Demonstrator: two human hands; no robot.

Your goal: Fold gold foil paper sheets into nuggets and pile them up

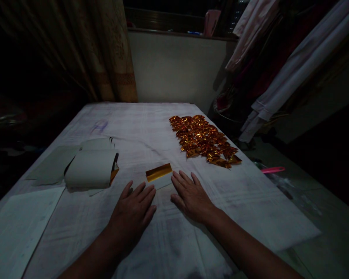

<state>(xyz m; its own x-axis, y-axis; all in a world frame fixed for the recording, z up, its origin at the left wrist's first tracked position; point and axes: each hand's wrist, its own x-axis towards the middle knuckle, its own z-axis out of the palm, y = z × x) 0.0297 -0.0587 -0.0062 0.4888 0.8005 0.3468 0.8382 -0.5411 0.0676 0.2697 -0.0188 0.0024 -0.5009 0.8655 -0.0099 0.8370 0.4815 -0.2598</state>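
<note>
Between my hands lies a small sheet of gold foil paper [159, 173], with a folded gold strip on top and a pale edge showing below it. My left hand [135, 207] rests flat at its lower left corner, fingers stretched out. At the right end of the sheet, my right hand [190, 193] also lies flat, fingertips touching or very near the edge. Neither hand grips anything. To the right sits a group of folded gold foil pieces [203, 139], several of them in close rows.
On the left lies a stack of pale paper sheets [90, 166], its top curled over and gold showing at one end. A white sheet [20, 224] is nearer me. The cloth-covered table [139, 128] meets a wall [174, 66]; clothes [279, 73] hang at right, a curtain [104, 50] at left.
</note>
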